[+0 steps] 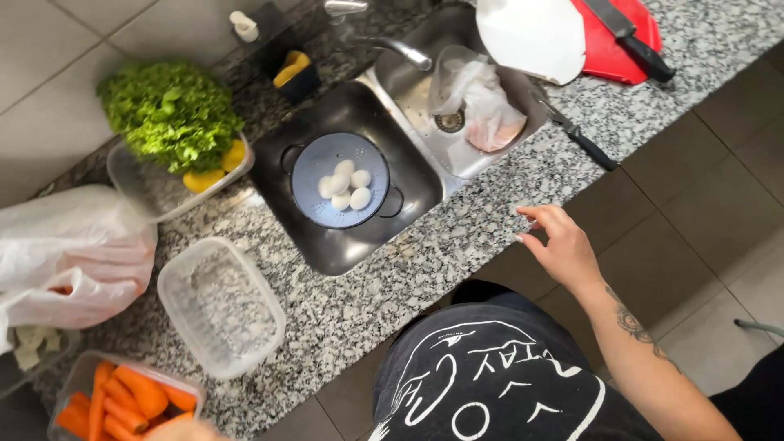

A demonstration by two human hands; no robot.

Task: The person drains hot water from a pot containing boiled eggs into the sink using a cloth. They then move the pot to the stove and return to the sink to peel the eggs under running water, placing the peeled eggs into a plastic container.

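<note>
Right hand [563, 245] open over granite counter [457, 245]

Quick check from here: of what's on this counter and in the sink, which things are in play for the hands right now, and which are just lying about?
In play: right hand above the counter edge, open; left hand at the tub of carrots; nearby, the empty clear tub.

Lying about: colander of eggs, lettuce, white bag, knife, red board.

Speckled polished granite counter [457, 237]; brushed steel sink [408, 90]; matt blue plastic colander [314, 163] holding smooth-shelled eggs [347, 184]; clear plastic tub [220, 306]; crinkled plastic bag [69, 253].
</note>
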